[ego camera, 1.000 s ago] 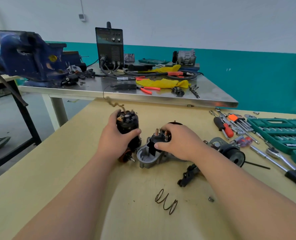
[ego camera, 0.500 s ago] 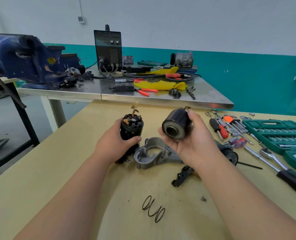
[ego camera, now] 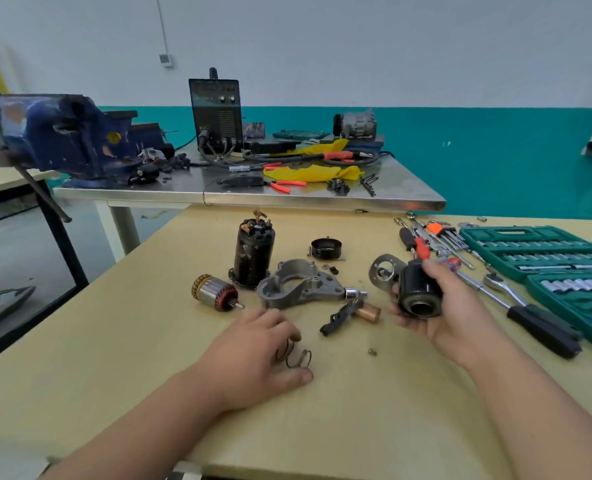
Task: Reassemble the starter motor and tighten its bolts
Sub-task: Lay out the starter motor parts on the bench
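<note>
The left hand point(ego camera: 253, 355) has let go of the motor body point(ego camera: 253, 254), which now stands upright on the surface point(ego camera: 97, 341) toward the middle of its far edge. The hand has dropped toward the near edge, its fingers point(ego camera: 284, 332) bent over one end of the spring point(ego camera: 296, 356) and its thumb stretched out below. Whether they grip the spring cannot be told. The right hand point(ego camera: 457, 320) has swung toward the right edge, fingers clamped round the black solenoid point(ego camera: 419, 289), held above the surface with its open end toward the camera. The armature point(ego camera: 215, 292) lies just left of the motor body, and the aluminium housing point(ego camera: 298, 284) sits just right of it. The socket case point(ego camera: 547, 251) lies along the right edge.
</note>
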Available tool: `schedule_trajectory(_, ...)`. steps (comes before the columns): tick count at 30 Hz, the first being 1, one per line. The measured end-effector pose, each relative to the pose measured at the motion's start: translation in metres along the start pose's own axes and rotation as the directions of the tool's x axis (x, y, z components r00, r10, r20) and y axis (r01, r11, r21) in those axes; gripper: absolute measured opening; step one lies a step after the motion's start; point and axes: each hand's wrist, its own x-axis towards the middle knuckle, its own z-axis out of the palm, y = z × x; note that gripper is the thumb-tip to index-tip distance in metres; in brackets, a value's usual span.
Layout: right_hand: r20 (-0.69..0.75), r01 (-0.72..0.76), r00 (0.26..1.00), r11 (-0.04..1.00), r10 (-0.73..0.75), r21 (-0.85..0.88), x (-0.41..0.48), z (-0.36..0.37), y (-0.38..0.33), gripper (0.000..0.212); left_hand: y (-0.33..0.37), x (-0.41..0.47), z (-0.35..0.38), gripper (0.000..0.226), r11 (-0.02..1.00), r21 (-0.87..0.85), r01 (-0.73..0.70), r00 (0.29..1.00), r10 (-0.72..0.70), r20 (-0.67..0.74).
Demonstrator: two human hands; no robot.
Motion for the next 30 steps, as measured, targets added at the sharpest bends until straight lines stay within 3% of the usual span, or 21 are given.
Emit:
schedule_trajectory(4, -0.097, 0.127, 0.982, 0.943, -0.163, -0.306, 0.003, -0.019, 0.008, 0.022, 0.001, 0.025, 0.004, 0.05, 0.983, 0.132, 0.132, 0.991, -0.127, -0.044)
schedule_trajectory(8, -0.116, 0.185, 0.931, 0.722, -0.346, -0.666, 0.003, -0.024, 0.014, 0.04, -0.004, 0.042, 0.014, 0.056, 0.966, 0.135, 0.222, 0.971, -0.207, -0.118)
schedule_trajectory(11, -0.055, 0.185, 0.936, 0.621, -0.347, -0.762, 0.002, -0.024, 0.016, 0.049, -0.001, 0.037, 0.017, 0.059, 0.982, 0.067, 0.175, 0.948, -0.15, -0.282)
schedule_trajectory(13, -0.012, 0.185, 0.939, 0.534, -0.343, -0.825, 0.0, -0.025, 0.017, 0.052, -0.006, 0.031, 0.012, 0.052, 0.986, 0.067, 0.155, 0.886, -0.108, -0.451)
schedule_trajectory(15, 0.017, 0.182, 0.941, 0.464, -0.338, -0.867, -0.002, -0.024, 0.017, 0.052, -0.02, 0.025, 0.003, 0.042, 0.963, 0.057, 0.264, 0.792, -0.182, -0.582)
schedule_trajectory(17, 0.036, 0.182, 0.944, 0.426, -0.328, -0.886, -0.004, -0.023, 0.017, 0.046, -0.034, 0.017, -0.005, 0.042, 0.896, -0.037, 0.442, 0.739, -0.388, -0.55)
schedule_trajectory(20, 0.04, 0.166, 0.946, 0.375, -0.321, -0.912, -0.007, -0.018, 0.014, 0.049, -0.051, 0.008, -0.006, 0.059, 0.763, -0.125, 0.635, 0.697, -0.635, -0.332)
schedule_trajectory(22, 0.07, 0.207, 0.892, 0.264, -0.447, -0.942, -0.012, -0.011, 0.008, 0.057, -0.055, 0.01, -0.006, 0.065, 0.754, -0.142, 0.641, 0.712, -0.653, -0.258)
schedule_trajectory(25, 0.278, 0.39, 0.74, 0.054, -0.613, -0.919, -0.017, 0.019, 0.002, 0.046, -0.054, 0.022, -0.005, 0.067, 0.78, -0.083, 0.62, 0.74, -0.616, -0.27)
schedule_trajectory(27, 0.429, 0.477, 0.748, -0.039, -0.506, -0.878, -0.012, 0.046, 0.004, 0.041, -0.055, 0.033, -0.006, 0.07, 0.777, -0.174, 0.605, 0.711, -0.626, -0.319)
schedule_trajectory(30, 0.514, 0.501, 0.805, -0.126, -0.295, -0.856, 0.01, 0.079, 0.008, 0.045, -0.064, 0.056, -0.013, 0.083, 0.739, -0.383, 0.555, 0.639, -0.673, -0.372)
